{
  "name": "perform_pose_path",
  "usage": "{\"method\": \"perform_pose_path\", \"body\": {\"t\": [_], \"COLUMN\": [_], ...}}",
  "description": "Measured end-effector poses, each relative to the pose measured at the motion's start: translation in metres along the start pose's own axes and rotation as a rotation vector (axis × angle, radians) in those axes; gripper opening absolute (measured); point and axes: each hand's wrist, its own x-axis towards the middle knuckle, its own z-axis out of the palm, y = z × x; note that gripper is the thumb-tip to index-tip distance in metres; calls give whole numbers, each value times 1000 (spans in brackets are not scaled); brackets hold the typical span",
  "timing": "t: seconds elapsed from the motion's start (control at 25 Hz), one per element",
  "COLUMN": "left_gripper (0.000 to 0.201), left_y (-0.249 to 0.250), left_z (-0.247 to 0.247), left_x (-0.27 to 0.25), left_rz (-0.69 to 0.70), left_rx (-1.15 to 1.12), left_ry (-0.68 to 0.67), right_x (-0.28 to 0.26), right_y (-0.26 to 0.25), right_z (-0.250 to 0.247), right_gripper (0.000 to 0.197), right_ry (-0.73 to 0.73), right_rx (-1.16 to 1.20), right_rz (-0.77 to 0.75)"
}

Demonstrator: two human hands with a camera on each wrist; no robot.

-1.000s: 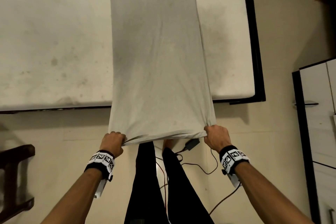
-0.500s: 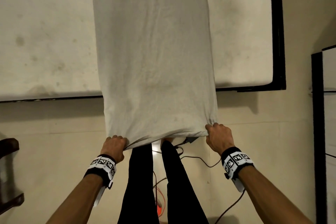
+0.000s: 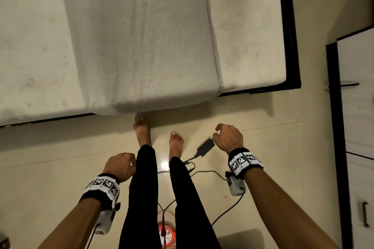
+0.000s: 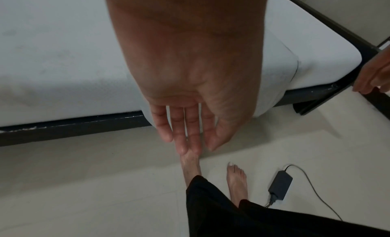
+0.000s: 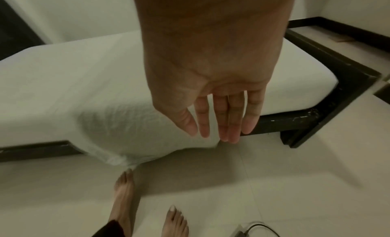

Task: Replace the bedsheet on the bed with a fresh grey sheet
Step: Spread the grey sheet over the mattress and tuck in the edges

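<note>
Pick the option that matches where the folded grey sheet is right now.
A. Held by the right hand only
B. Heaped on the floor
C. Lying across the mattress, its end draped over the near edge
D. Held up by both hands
C: the grey sheet lies across the mattress, its end draped over the near edge, while the left hand and right hand hang open, holding nothing.

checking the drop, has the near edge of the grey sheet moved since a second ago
Yes. The grey sheet left both hands and its near edge now hangs over the mattress side, above the floor, instead of being held out away from the bed.
</note>
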Motion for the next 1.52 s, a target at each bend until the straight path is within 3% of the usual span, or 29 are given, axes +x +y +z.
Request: {"method": "perform_pose_path", "body": {"t": [0.12, 0.32, 0.48, 0.6, 0.92, 1.12, 1.32, 1.52], "left_gripper": [22, 40, 20, 22, 17, 32, 23, 27], "left_y": [17, 45, 63, 76, 122, 138, 151, 179], "left_z": [-11, -49, -90, -118, -158, -150, -142, -140], "left_x": [11, 39, 63, 84, 121, 128, 126, 118], "left_rz": [36, 107, 170, 186, 222, 255, 269, 243], "left_rx": [-28, -26, 9, 73, -75, -115, -218, -530], "left_ry": [64, 120, 217, 287, 260, 186, 181, 242], "right_x": [28, 87, 130, 153, 177, 175, 141, 92], "right_y": [-4, -15, -22, -26, -24, -20, -31, -76], "right_z": [-14, -23, -14, -3, 17, 16, 3, -18], "right_gripper": [36, 36, 55, 63, 49, 9, 7, 17], "right_ry": [49, 137, 89, 79, 225, 351, 423, 194], "right_rx": [228, 510, 747, 913, 1065, 1007, 1034, 1185], "right_rz": [86, 117, 189, 226, 388, 418, 280, -58]}}
